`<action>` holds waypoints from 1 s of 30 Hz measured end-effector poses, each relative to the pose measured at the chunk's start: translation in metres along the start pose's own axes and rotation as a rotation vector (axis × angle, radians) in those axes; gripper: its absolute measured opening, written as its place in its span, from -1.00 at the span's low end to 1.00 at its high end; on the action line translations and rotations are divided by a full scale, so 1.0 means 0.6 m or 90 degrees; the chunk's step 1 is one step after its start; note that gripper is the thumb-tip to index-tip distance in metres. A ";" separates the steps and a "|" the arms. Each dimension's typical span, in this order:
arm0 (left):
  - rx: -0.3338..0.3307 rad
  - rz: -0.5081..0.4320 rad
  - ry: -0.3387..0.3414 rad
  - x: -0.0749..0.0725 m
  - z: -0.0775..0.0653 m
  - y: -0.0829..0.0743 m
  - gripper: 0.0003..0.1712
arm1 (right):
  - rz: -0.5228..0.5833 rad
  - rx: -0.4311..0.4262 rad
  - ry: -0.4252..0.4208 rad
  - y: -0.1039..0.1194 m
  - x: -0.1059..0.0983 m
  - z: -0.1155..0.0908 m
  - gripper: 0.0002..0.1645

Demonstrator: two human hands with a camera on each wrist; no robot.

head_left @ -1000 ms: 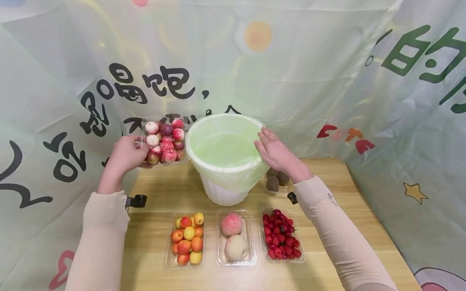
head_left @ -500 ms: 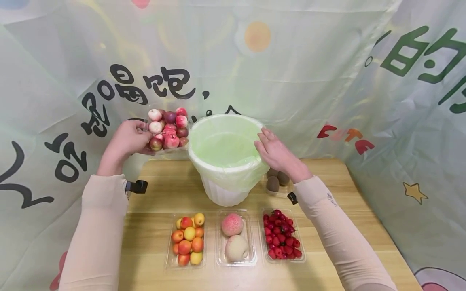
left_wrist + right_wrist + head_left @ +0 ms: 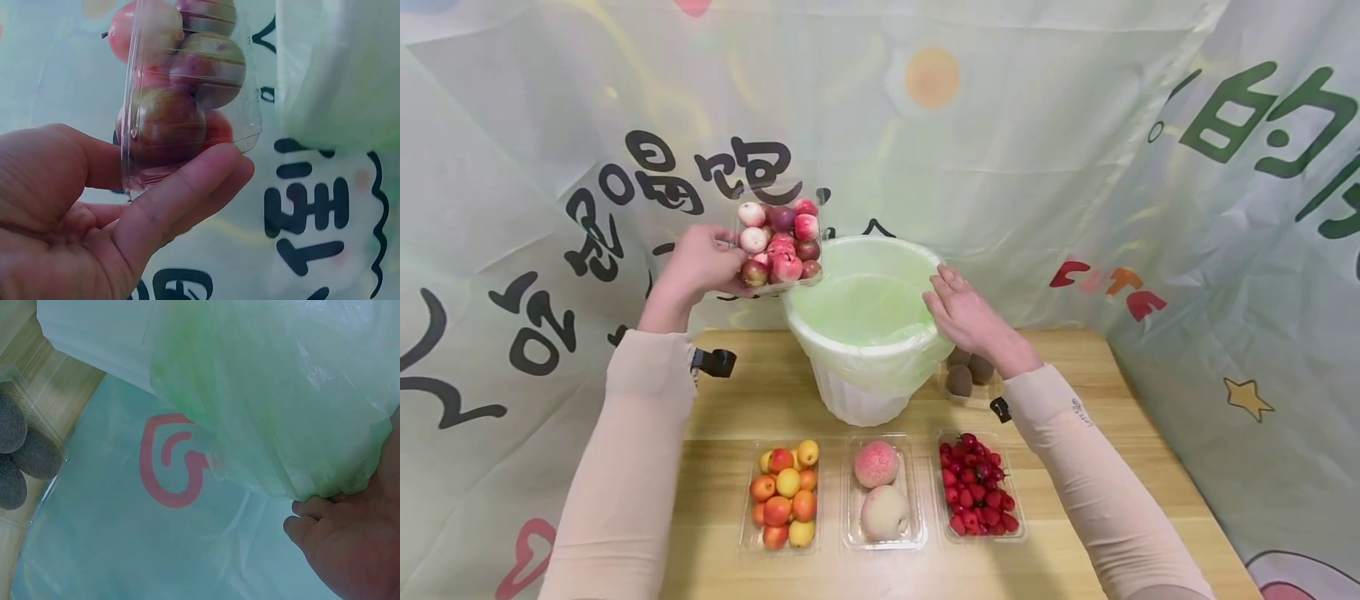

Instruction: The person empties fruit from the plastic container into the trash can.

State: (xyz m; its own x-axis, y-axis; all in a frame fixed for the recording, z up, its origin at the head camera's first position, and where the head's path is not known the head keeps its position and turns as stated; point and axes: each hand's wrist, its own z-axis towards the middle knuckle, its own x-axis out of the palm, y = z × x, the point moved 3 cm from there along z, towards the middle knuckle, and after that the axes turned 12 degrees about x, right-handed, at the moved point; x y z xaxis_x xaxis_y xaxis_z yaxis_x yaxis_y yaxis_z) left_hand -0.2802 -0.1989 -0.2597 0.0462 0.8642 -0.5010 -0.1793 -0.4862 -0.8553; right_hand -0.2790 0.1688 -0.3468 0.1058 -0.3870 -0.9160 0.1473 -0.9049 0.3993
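My left hand (image 3: 700, 260) grips the near left corner of a clear plastic box (image 3: 781, 287) filled with small red, purple and pale fruits. It holds the box raised and tilted at the bin's left rim. In the left wrist view, the thumb and fingers of the hand (image 3: 134, 215) lie on opposite sides of the box (image 3: 128, 106). A white bin (image 3: 861, 396) stands at the table's back, lined with a pale green plastic bag (image 3: 880, 308). My right hand (image 3: 966, 312), fingers straight, rests at its right rim, touching the bag (image 3: 275, 412).
Along the front of the wooden table (image 3: 827, 575) stand boxes of orange-yellow fruits (image 3: 788, 483), two peaches (image 3: 883, 512) and red berries (image 3: 977, 492). A box of brown kiwis (image 3: 959, 380) sits partly under my right forearm. Printed curtains (image 3: 1037, 167) enclose the table.
My left hand has lifted the fruit box higher and moved it right, to the bin's left rim. My right hand has stayed at the bin's right rim.
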 end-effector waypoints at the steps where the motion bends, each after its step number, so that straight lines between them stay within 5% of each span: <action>1: 0.000 -0.014 0.000 0.005 0.002 -0.003 -0.54 | -0.001 -0.001 0.000 0.000 0.000 0.000 -0.18; 21: 0.024 -0.067 -0.034 0.105 0.053 -0.033 -0.58 | -0.015 -0.023 -0.024 0.000 0.000 0.002 -0.21; 30: 0.071 -0.019 -0.071 0.151 0.067 -0.031 -0.68 | -0.016 -0.020 -0.025 0.000 0.000 0.001 -0.21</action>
State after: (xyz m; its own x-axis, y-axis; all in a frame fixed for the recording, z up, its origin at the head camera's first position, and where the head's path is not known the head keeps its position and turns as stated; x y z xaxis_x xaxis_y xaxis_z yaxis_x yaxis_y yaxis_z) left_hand -0.3121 -0.1060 -0.2839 -0.0547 0.8900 -0.4526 -0.2875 -0.4482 -0.8465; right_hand -0.2798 0.1685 -0.3470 0.0629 -0.3713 -0.9264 0.1803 -0.9087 0.3764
